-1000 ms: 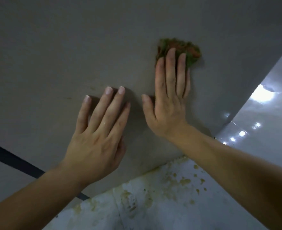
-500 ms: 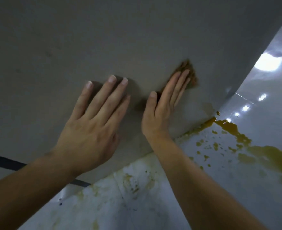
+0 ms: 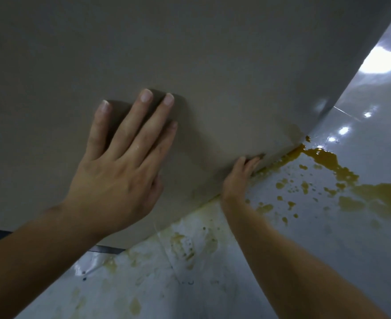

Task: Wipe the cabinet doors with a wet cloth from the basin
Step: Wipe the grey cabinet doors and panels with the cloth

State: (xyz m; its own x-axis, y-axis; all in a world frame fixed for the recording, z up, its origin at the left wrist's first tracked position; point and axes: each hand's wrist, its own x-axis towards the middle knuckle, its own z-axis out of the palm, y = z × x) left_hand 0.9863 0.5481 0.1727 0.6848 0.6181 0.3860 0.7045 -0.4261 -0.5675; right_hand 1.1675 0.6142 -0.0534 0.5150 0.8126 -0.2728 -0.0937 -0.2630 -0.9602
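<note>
A plain grey-beige cabinet door (image 3: 212, 54) fills the upper part of the head view. My left hand (image 3: 120, 162) lies flat on it with fingers spread and straight. My right hand (image 3: 240, 178) is down at the door's bottom edge, fingers extended against the panel. Only a small dark scrap of the cloth (image 3: 260, 155) shows past its fingertips; the rest is hidden under the hand.
Glossy white floor (image 3: 328, 261) runs below the door, with a yellow-brown liquid puddle (image 3: 332, 164) and several splashes to the right of my right hand. Fainter stains (image 3: 183, 245) lie beneath the door. A dark strip (image 3: 104, 249) shows at the lower left.
My right hand slid the cloth down the door from mid-height to its bottom edge. The view tilted down, bringing the stained floor into sight. My left hand stayed flat on the door.
</note>
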